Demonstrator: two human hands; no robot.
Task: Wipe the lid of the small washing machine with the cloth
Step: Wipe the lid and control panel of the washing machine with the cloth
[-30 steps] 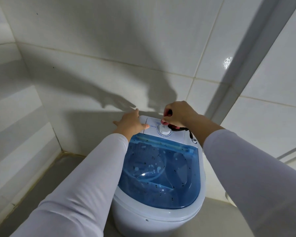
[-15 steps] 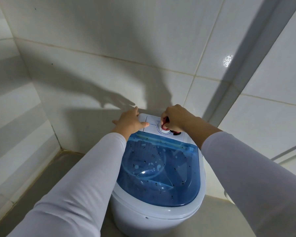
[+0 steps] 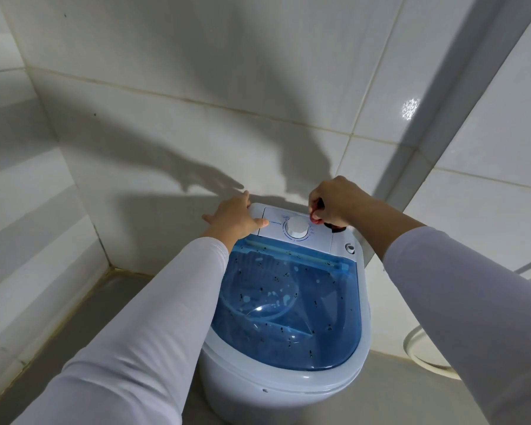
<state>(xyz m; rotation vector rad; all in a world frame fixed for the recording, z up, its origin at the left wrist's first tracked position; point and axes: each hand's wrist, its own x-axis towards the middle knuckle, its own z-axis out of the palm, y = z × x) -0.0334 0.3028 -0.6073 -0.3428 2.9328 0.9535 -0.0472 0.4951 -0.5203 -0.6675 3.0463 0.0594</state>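
The small white washing machine (image 3: 258, 391) stands on the floor against the tiled wall. Its translucent blue lid (image 3: 288, 317) is shut and speckled with black spots. Behind the lid is the white control panel with a round dial (image 3: 296, 230). My left hand (image 3: 233, 217) lies flat on the panel's back left corner and holds nothing. My right hand (image 3: 339, 200) is closed at the panel's back right corner, just right of the dial. It pinches a small dark cloth (image 3: 336, 229), mostly hidden under the fingers.
Tiled walls close in behind and on the left, meeting in a corner. A white ring-shaped fitting (image 3: 417, 354) lies on the floor at the right. A small round cap (image 3: 349, 247) sits on the machine's rim near my right wrist.
My right hand with the dark cloth has slid from over the dial to the panel's back right corner, uncovering the dial. My left hand has stayed on the back left corner.
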